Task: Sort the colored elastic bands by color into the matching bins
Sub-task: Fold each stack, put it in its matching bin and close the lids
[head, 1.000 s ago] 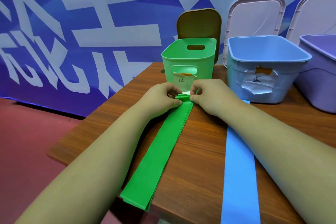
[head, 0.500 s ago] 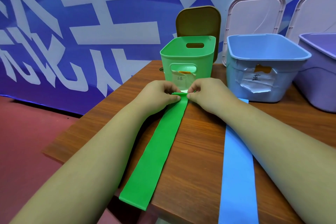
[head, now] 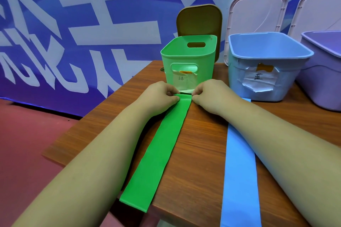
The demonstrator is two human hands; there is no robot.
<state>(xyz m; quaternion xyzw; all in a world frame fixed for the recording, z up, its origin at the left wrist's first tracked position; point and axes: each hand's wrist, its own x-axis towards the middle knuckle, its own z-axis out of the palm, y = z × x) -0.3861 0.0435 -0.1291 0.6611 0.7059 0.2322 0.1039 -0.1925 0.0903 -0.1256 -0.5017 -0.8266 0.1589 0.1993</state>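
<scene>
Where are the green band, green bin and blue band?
green band (head: 159, 153), head view, middle of its flat strip.
green bin (head: 204, 76), head view, front wall beside the label.
blue band (head: 239, 171), head view, middle of the strip.

One green band (head: 158, 153), one blue band (head: 239, 180), three bins (head: 203, 68) (head: 237, 79) (head: 321, 86), three lids (head: 199, 20) (head: 258, 14) (head: 319, 11), two hands (head: 158, 97) (head: 212, 97).

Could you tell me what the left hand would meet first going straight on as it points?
Probably the green bin, its labelled front wall just beyond the left hand pinching the end of the green band; depth is hard to judge.
</scene>
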